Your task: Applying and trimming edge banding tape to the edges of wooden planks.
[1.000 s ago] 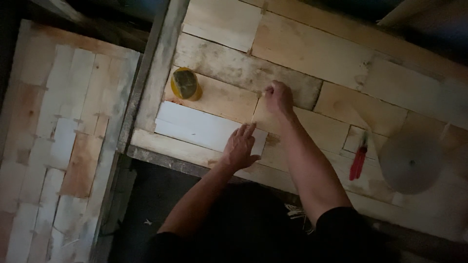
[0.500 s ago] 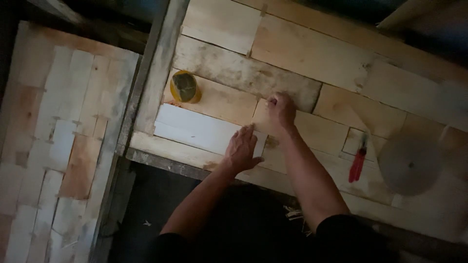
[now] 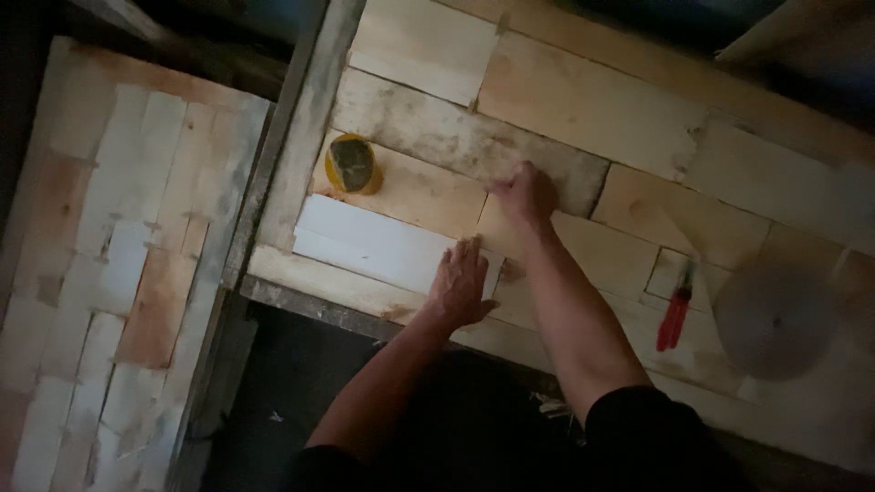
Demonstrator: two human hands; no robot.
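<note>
Looks like you're mid-fitting: your left hand (image 3: 462, 287) lies flat, grip apart, on the white board (image 3: 374, 244), right hand (image 3: 526, 193) fisted at 1 o'clock; next, probably seat it flush.

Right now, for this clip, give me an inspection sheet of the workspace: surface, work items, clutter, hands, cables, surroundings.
Surface: wooden bench of patchwork boards, stained in places.
Work items: pale white board lying flat near the front edge.
Clutter: yellow round tin; red-handled tool; grey round disc.
Hands: left hand flat on the white board's end; right hand pressed on the bench boards, fingers curled.
Cables: nothing seen.
Surroundings: second patchwork wooden panel at left; dark floor below.
</note>
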